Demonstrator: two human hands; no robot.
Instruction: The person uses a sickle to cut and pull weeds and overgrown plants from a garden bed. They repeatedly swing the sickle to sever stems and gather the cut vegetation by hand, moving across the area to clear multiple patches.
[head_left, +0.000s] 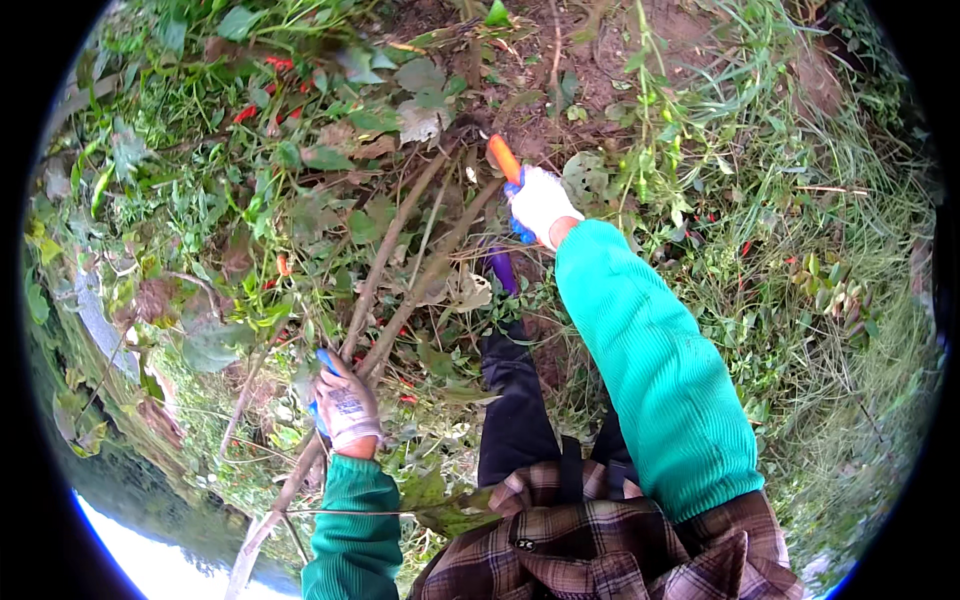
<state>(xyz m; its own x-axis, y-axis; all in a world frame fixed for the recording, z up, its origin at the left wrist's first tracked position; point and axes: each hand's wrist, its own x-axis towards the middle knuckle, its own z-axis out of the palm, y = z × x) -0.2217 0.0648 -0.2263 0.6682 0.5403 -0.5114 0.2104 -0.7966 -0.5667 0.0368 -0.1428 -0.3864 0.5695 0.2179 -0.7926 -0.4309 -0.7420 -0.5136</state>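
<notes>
My right hand (540, 205), in a white glove with blue on the palm side, is closed around an orange-handled hand tool (504, 158). The tool's working end points toward the base of the stalks and blends into the dark stems, so its kind is unclear. Lower left, my left hand (346, 405), gloved in white and blue, is closed on the thick brown plant stalks (395, 245). These stalks run from my left hand up to the soil near the tool. Green sleeves cover both forearms.
Leafy plants (200, 170) with red and green chili peppers crowd the left. Long grass (860, 250) grows on the right. Bare brown soil (620, 55) shows at the top. A purple boot (502, 268) stands among the weeds below my right hand.
</notes>
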